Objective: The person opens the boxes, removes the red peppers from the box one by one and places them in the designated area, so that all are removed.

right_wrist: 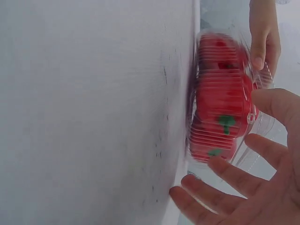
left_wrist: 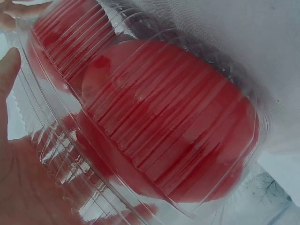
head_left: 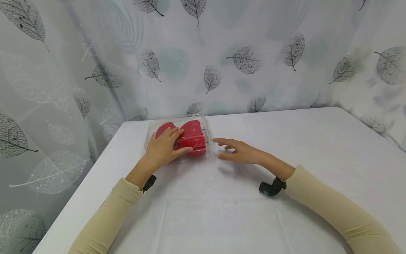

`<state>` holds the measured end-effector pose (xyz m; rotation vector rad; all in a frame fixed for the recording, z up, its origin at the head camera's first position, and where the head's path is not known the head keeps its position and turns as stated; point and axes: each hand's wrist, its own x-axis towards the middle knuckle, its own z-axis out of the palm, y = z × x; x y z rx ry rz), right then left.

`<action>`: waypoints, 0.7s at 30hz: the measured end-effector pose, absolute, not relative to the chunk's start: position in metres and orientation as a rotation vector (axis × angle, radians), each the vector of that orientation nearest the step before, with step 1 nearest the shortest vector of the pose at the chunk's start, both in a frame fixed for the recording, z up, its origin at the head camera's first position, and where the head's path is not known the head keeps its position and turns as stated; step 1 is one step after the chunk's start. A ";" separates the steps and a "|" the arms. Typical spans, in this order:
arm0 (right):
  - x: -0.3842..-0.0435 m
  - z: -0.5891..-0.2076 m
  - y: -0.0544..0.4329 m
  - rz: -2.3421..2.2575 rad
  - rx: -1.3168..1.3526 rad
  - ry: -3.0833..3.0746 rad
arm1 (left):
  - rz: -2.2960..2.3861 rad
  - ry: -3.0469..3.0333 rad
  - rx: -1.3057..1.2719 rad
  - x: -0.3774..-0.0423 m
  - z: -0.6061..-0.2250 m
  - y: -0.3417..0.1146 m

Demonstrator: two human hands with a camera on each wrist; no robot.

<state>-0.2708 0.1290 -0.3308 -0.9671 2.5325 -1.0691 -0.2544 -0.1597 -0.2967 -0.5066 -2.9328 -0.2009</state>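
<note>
A clear ribbed plastic clamshell box stands at the back left of the table, with several red bell peppers inside. Green stems show through its wall in the right wrist view. My left hand rests on top of the box, fingers and thumb spread over the lid. Just off the box's right end is my right hand, its fingers pointing at that end and nothing in its grasp. In the right wrist view, the thumb and fingers of that hand are spread apart.
A white cloth covers the table. Behind it and to the left hangs a curtain printed with leaves. Small dark specks lie on the cloth under the right hand. A black wrist camera sits below the right wrist.
</note>
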 end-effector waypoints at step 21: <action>-0.273 -0.337 0.106 -1.621 -0.406 2.333 | -0.168 -2.922 -0.498 -0.255 -0.300 -0.159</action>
